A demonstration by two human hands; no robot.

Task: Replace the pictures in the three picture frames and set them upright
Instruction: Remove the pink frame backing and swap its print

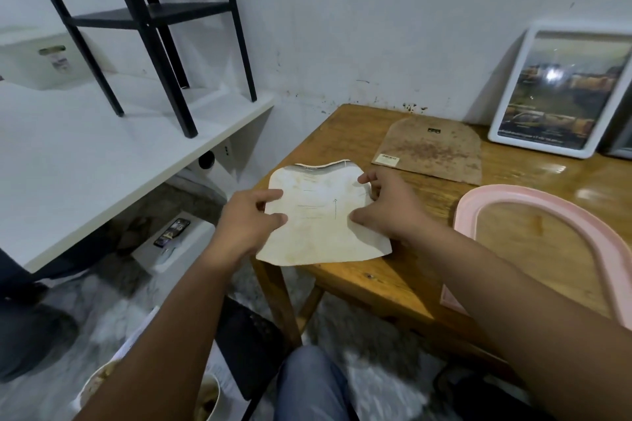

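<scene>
From the head cam: both hands, left (244, 225) and right (390, 212), have fingers pinched on the stained sheet (318, 215), held over the table (383, 270) corner. It's already curling, so a hard tug could tear it. The pink frame (513, 195) overhangs the edge and that right arm could knock it off.

A stained, arch-topped picture (318, 215) is held face down over the desk's near left corner, its edges curling. Beyond it, a brown backing board (432, 150) lies flat. A pink arched frame (478, 205) lies flat at right, wood showing through its opening. A white frame (561, 92) leans upright against the far wall.
</scene>
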